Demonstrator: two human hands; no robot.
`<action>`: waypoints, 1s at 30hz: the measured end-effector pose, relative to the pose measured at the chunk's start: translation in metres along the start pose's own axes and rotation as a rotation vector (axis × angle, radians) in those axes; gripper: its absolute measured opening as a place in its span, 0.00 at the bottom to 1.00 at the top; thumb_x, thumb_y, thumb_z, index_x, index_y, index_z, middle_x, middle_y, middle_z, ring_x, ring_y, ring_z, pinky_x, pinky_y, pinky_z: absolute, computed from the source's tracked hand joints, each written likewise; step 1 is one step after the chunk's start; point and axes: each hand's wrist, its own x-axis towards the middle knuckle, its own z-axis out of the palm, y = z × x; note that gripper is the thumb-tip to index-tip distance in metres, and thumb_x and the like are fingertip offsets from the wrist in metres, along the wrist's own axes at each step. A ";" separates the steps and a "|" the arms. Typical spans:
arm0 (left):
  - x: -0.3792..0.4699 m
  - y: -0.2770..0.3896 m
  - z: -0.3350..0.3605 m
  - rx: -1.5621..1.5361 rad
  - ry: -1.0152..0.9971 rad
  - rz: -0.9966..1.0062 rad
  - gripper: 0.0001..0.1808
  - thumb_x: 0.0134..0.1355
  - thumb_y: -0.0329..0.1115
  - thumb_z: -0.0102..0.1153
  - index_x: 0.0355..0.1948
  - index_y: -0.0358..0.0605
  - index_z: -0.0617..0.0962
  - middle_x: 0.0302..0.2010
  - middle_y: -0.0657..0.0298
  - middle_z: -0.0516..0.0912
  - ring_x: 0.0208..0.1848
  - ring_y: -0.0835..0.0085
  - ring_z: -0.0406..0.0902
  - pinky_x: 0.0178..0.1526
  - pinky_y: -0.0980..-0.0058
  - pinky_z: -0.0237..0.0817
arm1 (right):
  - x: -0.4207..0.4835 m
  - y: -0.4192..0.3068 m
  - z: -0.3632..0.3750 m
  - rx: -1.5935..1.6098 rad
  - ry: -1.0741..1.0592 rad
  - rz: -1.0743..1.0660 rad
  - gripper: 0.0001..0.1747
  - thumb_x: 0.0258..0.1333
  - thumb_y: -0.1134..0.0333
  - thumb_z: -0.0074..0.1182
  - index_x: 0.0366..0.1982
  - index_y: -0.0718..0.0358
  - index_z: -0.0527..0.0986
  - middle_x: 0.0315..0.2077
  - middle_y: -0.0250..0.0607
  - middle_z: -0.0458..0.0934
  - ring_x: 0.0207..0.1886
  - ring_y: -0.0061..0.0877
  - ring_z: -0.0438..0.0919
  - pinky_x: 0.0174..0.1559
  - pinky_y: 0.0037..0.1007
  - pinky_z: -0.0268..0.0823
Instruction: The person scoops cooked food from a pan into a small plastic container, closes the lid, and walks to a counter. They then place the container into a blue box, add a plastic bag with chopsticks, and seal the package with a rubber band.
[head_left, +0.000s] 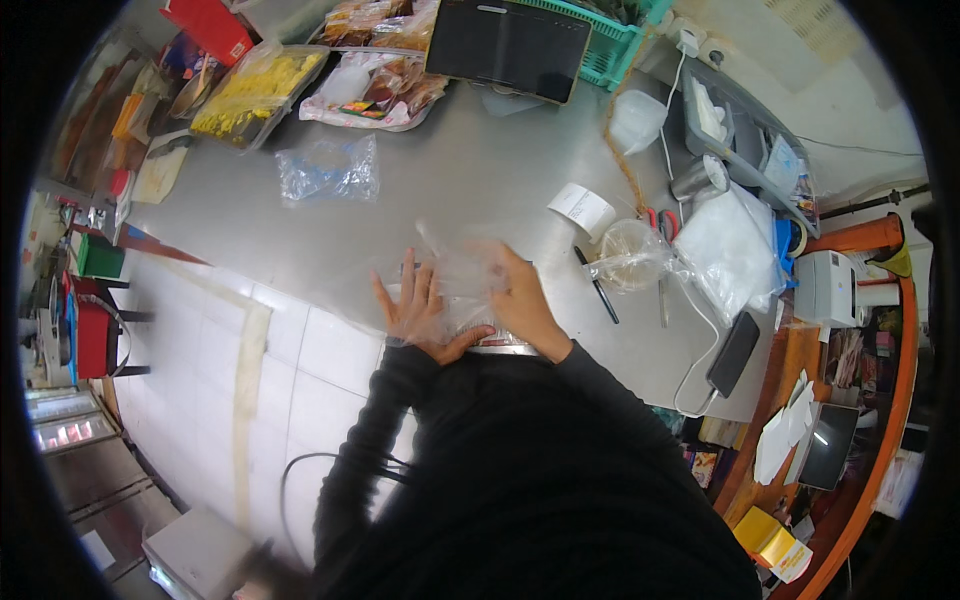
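At the near edge of a metal table, my left hand lies with fingers spread on clear plastic film over a flat item. The plastic bag or film is blurred and crumpled between my hands. My right hand is closed on part of the film, just right of the left hand. Under both hands is a flat packet, mostly hidden; what it holds I cannot tell. A crumpled clear plastic bag lies farther off at the left. To the right are a black pen and a clear-wrapped round item.
Red-handled scissors, a paper label roll, a stack of white plastic bags and a black phone on a white cable lie at right. A yellow-filled tray, a bagged tray and a black tablet-like panel stand at the back.
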 end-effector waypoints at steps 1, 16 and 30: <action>0.002 0.004 0.008 -0.025 -0.084 -0.029 0.63 0.40 0.79 0.59 0.70 0.46 0.65 0.72 0.54 0.62 0.78 0.51 0.44 0.72 0.36 0.22 | -0.001 -0.005 0.003 -0.029 -0.007 -0.056 0.24 0.39 0.83 0.50 0.44 0.65 0.76 0.39 0.45 0.78 0.48 0.42 0.76 0.48 0.36 0.66; 0.038 0.017 0.015 -0.848 0.164 0.197 0.20 0.55 0.43 0.60 0.50 0.57 0.81 0.59 0.68 0.76 0.68 0.73 0.64 0.67 0.67 0.56 | -0.011 -0.048 0.036 -0.096 -0.171 -0.339 0.09 0.47 0.78 0.55 0.32 0.58 0.71 0.34 0.40 0.79 0.43 0.36 0.77 0.49 0.40 0.52; 0.044 0.037 0.016 -0.404 -0.014 0.117 0.09 0.59 0.44 0.56 0.37 0.56 0.79 0.40 0.69 0.75 0.46 0.66 0.69 0.46 0.66 0.62 | -0.019 -0.064 0.007 -0.049 -0.384 -0.248 0.21 0.35 0.87 0.52 0.33 0.57 0.67 0.32 0.44 0.75 0.43 0.46 0.71 0.48 0.47 0.50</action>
